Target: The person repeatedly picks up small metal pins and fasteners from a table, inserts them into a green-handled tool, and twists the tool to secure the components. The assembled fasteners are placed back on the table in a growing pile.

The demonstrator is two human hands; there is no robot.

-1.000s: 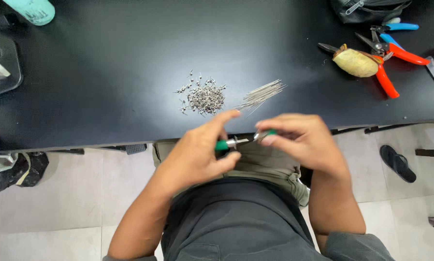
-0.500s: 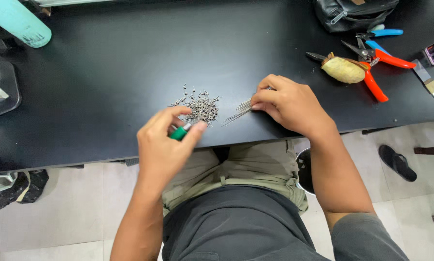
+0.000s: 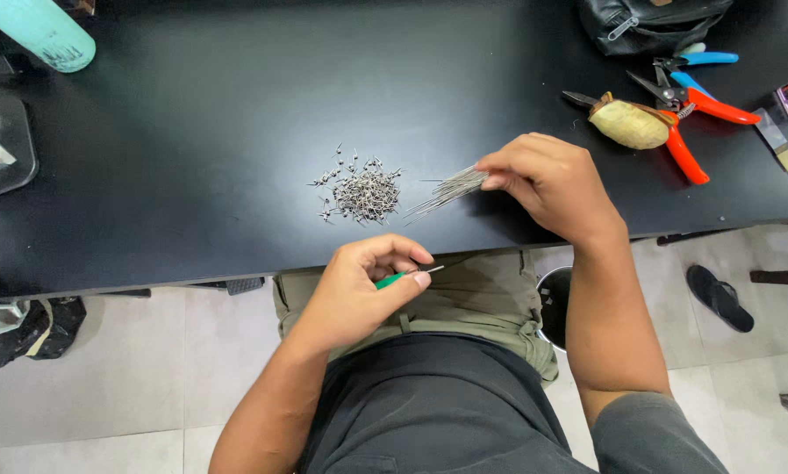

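**A:** What is the person at the table wearing?

**B:** A dark grey short-sleeved shirt; one sleeve hem shows on the right arm, and both forearms are bare. Below it, olive-khaki trousers, creased over the lap, with a waistband and belt loops.

**A:** Anything on the hands?

**B:** Nothing. The left hand (image 3: pixel 359 285) and the right hand (image 3: pixel 552 184) are bare: no gloves, rings, watch or bracelets that I can see from here.
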